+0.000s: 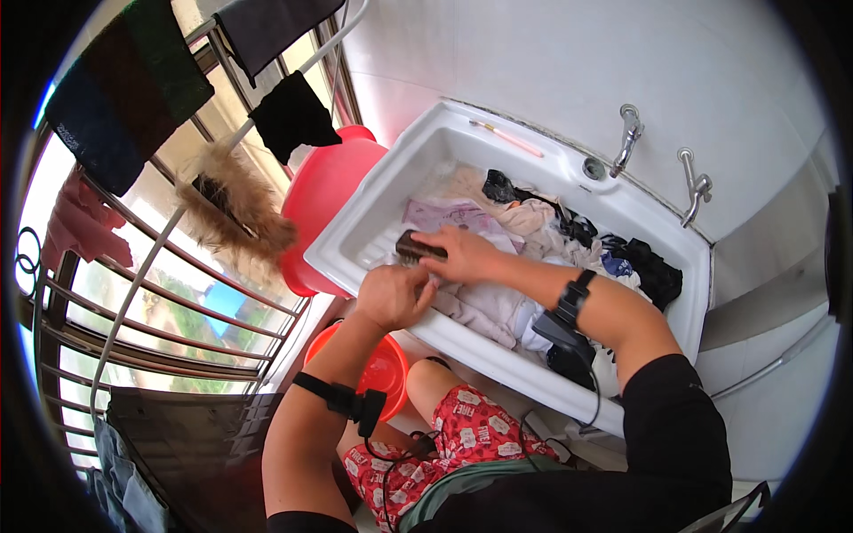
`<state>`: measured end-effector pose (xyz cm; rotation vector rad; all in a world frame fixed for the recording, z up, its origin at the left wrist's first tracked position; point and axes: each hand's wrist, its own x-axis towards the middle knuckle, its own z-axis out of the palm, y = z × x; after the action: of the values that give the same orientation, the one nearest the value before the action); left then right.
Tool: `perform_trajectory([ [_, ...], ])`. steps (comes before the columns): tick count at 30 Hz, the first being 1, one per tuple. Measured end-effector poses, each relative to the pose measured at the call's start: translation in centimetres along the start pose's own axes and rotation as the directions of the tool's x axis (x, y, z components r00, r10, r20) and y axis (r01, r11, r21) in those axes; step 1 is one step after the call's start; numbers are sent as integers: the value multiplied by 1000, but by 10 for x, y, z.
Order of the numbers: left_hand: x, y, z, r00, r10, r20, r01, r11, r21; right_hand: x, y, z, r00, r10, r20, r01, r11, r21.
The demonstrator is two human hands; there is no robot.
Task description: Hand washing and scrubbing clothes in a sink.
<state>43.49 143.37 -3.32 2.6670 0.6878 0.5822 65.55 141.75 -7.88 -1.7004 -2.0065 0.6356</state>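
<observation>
In my right hand [461, 254] is a dark scrub brush [420, 246], its bristles facing down over pale cloth at the near left side of a white laundry sink [373, 206]. My left hand [393, 296] is beside it at the sink's front rim, its fingers curled on pale fabric that is mostly hidden. A pink-and-white printed cloth [460, 216] lies just beyond the brush. Wet beige garments [533, 220] and black garments [646, 263] fill the middle and right of the basin.
Two metal taps [626, 140] stick out from the wall. A thin pink-handled brush [506, 138] lies on the back ledge. Left of the sink stand a large red tub [326, 193] and a smaller red bucket [383, 373]. Laundry hangs by the barred window, including a brown furry piece [233, 206].
</observation>
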Motion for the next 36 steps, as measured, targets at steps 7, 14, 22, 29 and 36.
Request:
perform_trajectory([
  [7,-1,0,4,995,-104,10,103,994,47,56,12,-13,936,299,-187,-337,915,-222],
  [14,-3,-3,2,984,-177,-20,177,984,13,13,-18,-7,1000,13,-17,-14,999,-35],
  [22,-1,-2,5,987,-161,-21,161,987,-14,74,23,-15,898,361,-251,-417,880,-228],
  [29,8,-3,6,994,-106,31,106,994,-11,82,38,-6,843,375,-384,-483,844,-235],
  [36,3,-13,10,1000,25,-12,-23,989,149,9,-13,-1,979,63,-196,-77,995,-65],
])
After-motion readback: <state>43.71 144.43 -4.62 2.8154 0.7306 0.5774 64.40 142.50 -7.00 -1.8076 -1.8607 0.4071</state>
